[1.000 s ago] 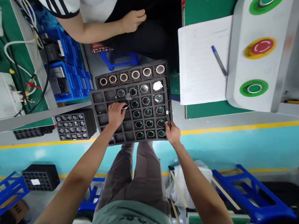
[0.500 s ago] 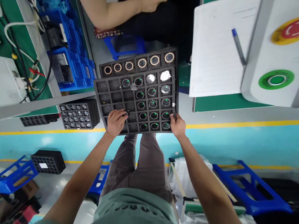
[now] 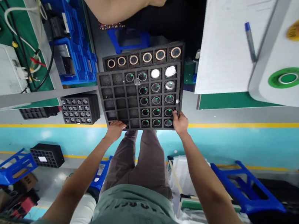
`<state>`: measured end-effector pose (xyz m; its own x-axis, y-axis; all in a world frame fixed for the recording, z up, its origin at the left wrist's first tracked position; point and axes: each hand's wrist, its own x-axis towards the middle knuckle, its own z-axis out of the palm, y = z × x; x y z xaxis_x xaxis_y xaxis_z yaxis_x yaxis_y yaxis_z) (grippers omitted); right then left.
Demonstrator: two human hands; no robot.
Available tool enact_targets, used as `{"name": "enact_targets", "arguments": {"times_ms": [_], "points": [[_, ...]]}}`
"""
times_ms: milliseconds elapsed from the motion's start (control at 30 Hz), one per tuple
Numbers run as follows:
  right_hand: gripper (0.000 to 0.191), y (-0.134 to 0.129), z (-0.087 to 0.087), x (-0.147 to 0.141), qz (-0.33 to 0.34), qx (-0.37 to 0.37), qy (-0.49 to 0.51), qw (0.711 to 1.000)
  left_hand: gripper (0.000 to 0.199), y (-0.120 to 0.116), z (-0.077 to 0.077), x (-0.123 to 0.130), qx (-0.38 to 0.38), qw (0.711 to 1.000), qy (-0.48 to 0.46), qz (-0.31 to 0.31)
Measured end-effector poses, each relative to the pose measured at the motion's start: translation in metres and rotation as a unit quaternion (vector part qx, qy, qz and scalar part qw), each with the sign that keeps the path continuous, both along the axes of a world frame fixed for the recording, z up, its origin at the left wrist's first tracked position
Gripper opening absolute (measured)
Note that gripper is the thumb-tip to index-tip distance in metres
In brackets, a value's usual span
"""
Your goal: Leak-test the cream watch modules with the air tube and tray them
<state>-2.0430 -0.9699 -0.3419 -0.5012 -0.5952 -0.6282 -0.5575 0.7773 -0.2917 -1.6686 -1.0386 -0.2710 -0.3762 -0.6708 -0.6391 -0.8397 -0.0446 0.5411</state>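
Two hands hold a black foam tray (image 3: 104,94) above the person's lap (image 3: 141,163): the left hand (image 3: 114,131), fingers pressed together, at its near edge, the right hand (image 3: 180,123) pinching its near right corner. Its long axis points forward. Six copper rings (image 3: 146,57) line the far edge; green-dotted discs (image 3: 156,100) fill the right-hand cells.

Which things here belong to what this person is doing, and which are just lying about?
Part of the job: left hand, right hand, black foam tray, round green-dotted parts, copper rings.

Lying about: smaller tray of parts, sheets of paper, pen, blue crates.
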Motion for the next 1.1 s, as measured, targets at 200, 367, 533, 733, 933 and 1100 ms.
{"name": "enact_targets", "arguments": {"times_ms": [200,367,533,733,933,1100], "points": [[0.061,0.002,0.003,0.004,-0.008,-0.024,0.020,0.999,0.035,0.001,0.004,-0.005,-0.004,0.991,0.029,0.133],[0.053,0.004,0.008,0.009,-0.008,-0.052,0.048,0.997,0.034,-0.019,0.000,0.015,-0.064,0.945,0.062,0.315],[0.050,-0.001,0.015,0.010,-0.002,-0.090,0.058,0.994,0.032,-0.059,-0.017,0.026,-0.072,0.865,0.120,0.482],[0.047,-0.006,0.024,-0.001,-0.005,-0.138,0.073,0.988,0.039,-0.079,-0.010,0.018,-0.071,0.811,0.208,0.542],[0.044,-0.032,0.000,-0.005,-0.027,-0.150,0.075,0.986,0.046,-0.111,-0.018,0.010,-0.105,0.816,0.215,0.526],[0.042,-0.043,-0.015,-0.008,-0.051,-0.143,0.052,0.987,0.033,-0.114,-0.029,0.020,-0.104,0.869,0.144,0.462]]}}
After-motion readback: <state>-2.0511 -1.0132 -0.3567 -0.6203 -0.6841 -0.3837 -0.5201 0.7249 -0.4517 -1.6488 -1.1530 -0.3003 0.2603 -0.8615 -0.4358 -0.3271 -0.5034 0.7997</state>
